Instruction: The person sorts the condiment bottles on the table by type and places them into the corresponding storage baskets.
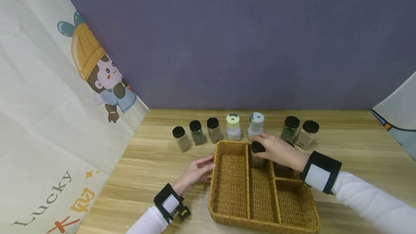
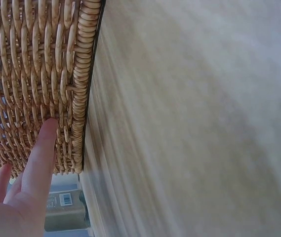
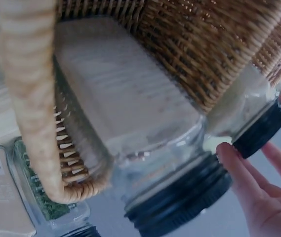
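A: Two hands are at the wicker basket (image 1: 227,176). The right hand (image 1: 276,150) reaches in from the right over the far end of the middle compartment, fingers curled round the black cap of a spice jar (image 1: 257,154).

B: And the jar itself?

A: It stands upright, long axis vertical, its glass body down inside the middle compartment at the far end. The cap sits directly under the right fingertips, so the jar hangs straight below that hand. The right wrist view shows a finger (image 3: 239,173) against the black lid there, with a second black-capped jar closer to the lens; whether the grip is firm or already loosening cannot be told.

B: What about the left hand (image 1: 196,172)?

A: It lies on the table to the left of the basket, fingers straight and close together, tips touching the left wall. The left wrist view confirms it: one straight finger (image 2: 44,158) lies along the woven side. It holds nothing and is well apart from the jar, so the right hand is by far the nearer.

B: Anything else around?

A: A row of other jars stands on the wooden table (image 1: 341,147) just beyond the far rim, among them a white bottle (image 1: 233,127) with a pale cap
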Available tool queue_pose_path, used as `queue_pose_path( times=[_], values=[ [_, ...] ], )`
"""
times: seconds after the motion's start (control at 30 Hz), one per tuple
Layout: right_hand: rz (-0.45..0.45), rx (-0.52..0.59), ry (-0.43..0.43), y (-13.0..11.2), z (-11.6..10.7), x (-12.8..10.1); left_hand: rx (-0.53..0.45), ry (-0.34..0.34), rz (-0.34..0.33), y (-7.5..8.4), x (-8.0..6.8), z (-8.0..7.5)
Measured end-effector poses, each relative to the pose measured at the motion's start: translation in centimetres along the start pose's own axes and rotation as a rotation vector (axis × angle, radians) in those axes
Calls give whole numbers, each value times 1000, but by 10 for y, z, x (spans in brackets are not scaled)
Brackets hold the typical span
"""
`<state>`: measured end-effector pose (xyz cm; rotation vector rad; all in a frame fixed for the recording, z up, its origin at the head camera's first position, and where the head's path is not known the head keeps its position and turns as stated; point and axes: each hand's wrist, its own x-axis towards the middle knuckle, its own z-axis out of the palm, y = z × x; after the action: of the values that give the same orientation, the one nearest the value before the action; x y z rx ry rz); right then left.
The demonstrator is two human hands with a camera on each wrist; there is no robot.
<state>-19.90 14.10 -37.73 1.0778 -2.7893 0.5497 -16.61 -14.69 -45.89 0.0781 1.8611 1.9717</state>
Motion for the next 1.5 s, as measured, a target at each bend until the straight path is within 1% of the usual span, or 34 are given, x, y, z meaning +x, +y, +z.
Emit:
queue_pose_path(
  times=[0.13, 0.23, 0.4, 0.53, 0.7, 0.87, 0.97, 1.2, 1.37, 1.5],
  values=[
    [-12, 40, 13, 3, -4, 0, -1, 1, 4, -1, 0, 0],
    [3, 58, 29, 5, -9, 0, -4, 1, 8, -2, 1, 0],
    [67, 42, 20, 9, -20, -1, -6, 6, 12, -2, 0, 0],
    [93, 19, 20, 15, -28, -3, -4, 16, 13, -2, 0, 1],
    [117, -1, 40, 25, -37, -5, 11, 19, 14, -2, 0, 2],
    [176, -10, 31, 38, -44, -11, 10, 20, 15, -3, 0, 2],
    [199, -12, 33, 44, -48, -14, 11, 22, 17, -4, 1, 2],
    [200, -29, 79, 58, -54, -20, 13, 23, 26, -6, 1, 2],
    [250, -24, 66, 71, -57, -23, 10, 25, 18, -5, 1, 3],
    [299, -13, 60, 79, -59, -27, 18, 19, 26, -5, 1, 2]
  ],
)
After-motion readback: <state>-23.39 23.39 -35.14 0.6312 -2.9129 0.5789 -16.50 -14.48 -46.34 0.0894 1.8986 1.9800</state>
